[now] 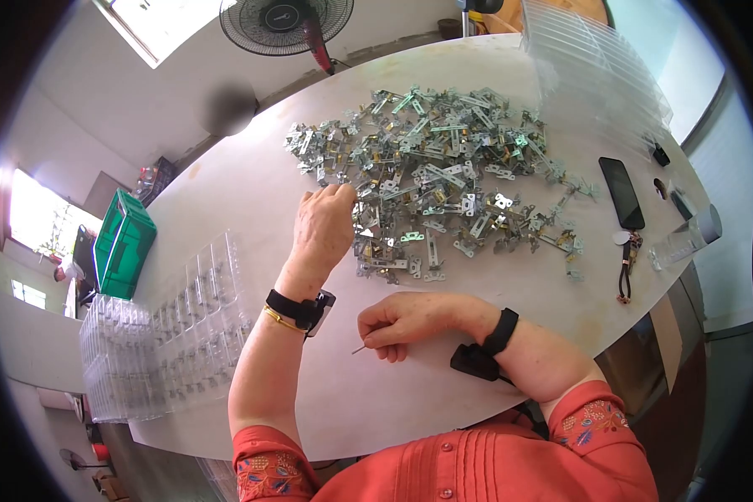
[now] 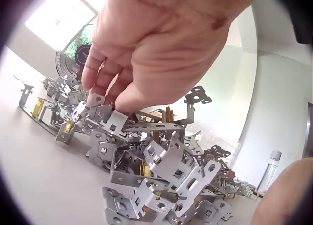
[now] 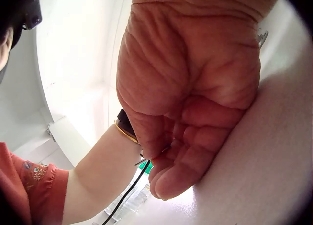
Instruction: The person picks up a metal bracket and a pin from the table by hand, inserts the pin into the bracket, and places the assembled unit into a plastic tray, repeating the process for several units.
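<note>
A wide pile of small metal brackets [image 1: 443,167], some with brass-coloured parts, lies across the table. At the pile's left edge is my left hand [image 1: 322,226]; in the left wrist view the thumb and fingers of the left hand [image 2: 156,54] pinch a metal bracket [image 2: 116,121] among the others. Nearer the body, my right hand [image 1: 402,325] rests low over the table, fingers curled, with a thin metal rod [image 1: 359,350] sticking out between thumb and fingers. The right wrist view shows the right hand [image 3: 186,98] pinching it, most of it hidden.
Clear plastic trays holding small parts [image 1: 176,351] stand at the left, and stacked clear trays [image 1: 594,67] at the back right. A phone [image 1: 622,193], keys [image 1: 626,268] and a bottle [image 1: 686,238] lie on the right. Beyond the table are a green crate [image 1: 125,243] and a fan [image 1: 286,18].
</note>
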A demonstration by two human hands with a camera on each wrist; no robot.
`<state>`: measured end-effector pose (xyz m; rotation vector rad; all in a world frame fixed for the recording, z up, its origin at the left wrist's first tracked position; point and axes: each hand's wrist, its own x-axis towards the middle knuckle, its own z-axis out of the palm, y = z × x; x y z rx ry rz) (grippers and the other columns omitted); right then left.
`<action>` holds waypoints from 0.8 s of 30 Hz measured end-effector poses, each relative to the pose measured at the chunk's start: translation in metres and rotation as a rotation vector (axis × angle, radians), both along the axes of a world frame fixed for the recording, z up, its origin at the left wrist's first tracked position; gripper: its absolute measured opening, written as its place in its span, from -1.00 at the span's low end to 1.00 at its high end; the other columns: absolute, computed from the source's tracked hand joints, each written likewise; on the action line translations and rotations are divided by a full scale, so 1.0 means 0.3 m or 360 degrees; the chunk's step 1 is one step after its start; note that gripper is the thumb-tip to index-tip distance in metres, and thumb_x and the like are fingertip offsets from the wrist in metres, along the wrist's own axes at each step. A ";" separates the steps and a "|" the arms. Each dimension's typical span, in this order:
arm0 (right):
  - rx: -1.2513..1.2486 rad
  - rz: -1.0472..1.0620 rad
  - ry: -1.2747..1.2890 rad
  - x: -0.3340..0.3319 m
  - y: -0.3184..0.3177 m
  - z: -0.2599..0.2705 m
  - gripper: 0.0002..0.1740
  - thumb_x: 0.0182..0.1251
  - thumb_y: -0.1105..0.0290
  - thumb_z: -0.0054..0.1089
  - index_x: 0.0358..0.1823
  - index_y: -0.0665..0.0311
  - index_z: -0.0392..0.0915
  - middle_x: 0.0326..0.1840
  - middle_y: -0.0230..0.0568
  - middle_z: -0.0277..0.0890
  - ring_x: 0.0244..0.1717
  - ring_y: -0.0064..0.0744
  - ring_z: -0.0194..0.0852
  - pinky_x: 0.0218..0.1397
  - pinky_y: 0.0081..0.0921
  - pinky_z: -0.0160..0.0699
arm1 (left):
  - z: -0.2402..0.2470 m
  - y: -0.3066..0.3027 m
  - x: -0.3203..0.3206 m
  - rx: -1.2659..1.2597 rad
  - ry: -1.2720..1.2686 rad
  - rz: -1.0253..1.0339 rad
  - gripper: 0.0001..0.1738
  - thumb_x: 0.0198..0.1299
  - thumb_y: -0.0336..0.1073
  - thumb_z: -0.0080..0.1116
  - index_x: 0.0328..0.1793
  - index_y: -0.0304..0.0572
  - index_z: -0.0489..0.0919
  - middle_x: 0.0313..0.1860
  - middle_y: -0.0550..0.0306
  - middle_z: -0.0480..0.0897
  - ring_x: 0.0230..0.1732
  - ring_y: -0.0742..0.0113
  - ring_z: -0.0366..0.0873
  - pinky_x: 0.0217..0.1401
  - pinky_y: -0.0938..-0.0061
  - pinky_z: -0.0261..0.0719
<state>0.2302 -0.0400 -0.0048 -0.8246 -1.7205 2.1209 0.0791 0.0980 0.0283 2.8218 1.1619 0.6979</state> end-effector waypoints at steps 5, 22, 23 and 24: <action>-0.0018 0.0019 -0.0024 0.004 -0.002 0.009 -0.77 0.58 0.26 0.09 -0.13 0.29 0.54 -0.29 -0.29 0.67 -0.30 -0.53 0.69 -0.17 -0.54 0.71 | 0.048 -0.044 0.025 0.0229 -0.0113 0.0100 -0.91 0.28 -0.48 0.06 -0.11 -0.23 0.50 -0.31 -0.10 0.68 -0.24 -0.18 0.65 -0.08 0.06 0.54; -0.0215 0.0104 0.0361 0.045 0.018 -0.003 -0.73 0.54 0.18 0.26 -0.15 0.27 0.62 -0.29 -0.34 0.64 -0.24 -0.51 0.63 -0.07 -0.53 0.64 | -0.031 -0.390 -0.179 -0.1850 -0.1734 0.0107 -0.84 0.54 -0.32 0.04 0.00 -0.27 0.51 -0.31 0.04 0.68 -0.38 0.32 0.65 -0.23 0.45 0.63; -0.0219 0.0111 0.0348 0.042 0.019 -0.002 -0.73 0.54 0.18 0.26 -0.15 0.27 0.62 -0.29 -0.34 0.64 -0.24 -0.51 0.63 -0.07 -0.53 0.64 | -0.036 -0.395 -0.182 -0.1878 -0.1752 0.0118 -0.84 0.54 -0.32 0.03 0.00 -0.28 0.51 -0.32 0.06 0.67 -0.38 0.34 0.63 -0.24 0.46 0.62; -0.0185 0.0048 0.0358 0.039 0.019 0.001 -0.74 0.55 0.19 0.24 -0.14 0.27 0.61 -0.30 -0.36 0.62 -0.27 -0.53 0.60 -0.11 -0.53 0.62 | -0.041 -0.399 -0.189 -0.1879 -0.1767 0.0117 -0.84 0.54 -0.32 0.03 0.00 -0.28 0.51 -0.32 0.06 0.67 -0.38 0.34 0.63 -0.24 0.46 0.62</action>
